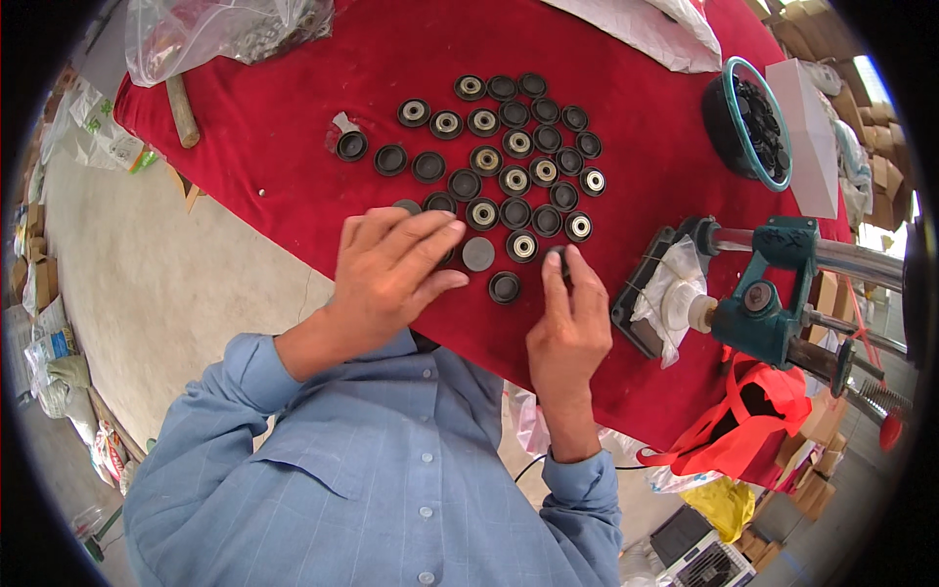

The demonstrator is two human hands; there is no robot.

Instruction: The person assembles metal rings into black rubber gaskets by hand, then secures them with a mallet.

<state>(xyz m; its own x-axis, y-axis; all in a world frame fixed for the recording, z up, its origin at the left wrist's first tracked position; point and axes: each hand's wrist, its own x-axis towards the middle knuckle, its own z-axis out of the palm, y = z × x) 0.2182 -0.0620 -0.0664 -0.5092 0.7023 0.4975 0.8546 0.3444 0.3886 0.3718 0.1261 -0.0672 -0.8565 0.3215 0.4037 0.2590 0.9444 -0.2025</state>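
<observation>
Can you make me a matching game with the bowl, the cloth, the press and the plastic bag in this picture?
Things:
1. bowl
2. table cloth
3. hand press
4. plastic bag

Descriptions:
A. red, spread under the round caps
B. clear, at the far left corner
C. black with a teal rim, full of dark parts
D. teal metal, at the right edge

Pairs: 1-C, 2-A, 3-D, 4-B

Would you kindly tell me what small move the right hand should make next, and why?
Probably set the black cap pinched in the right hand down beside the loose cap, since the laid-out rows end there; the left hand rests flat nearby.
</observation>
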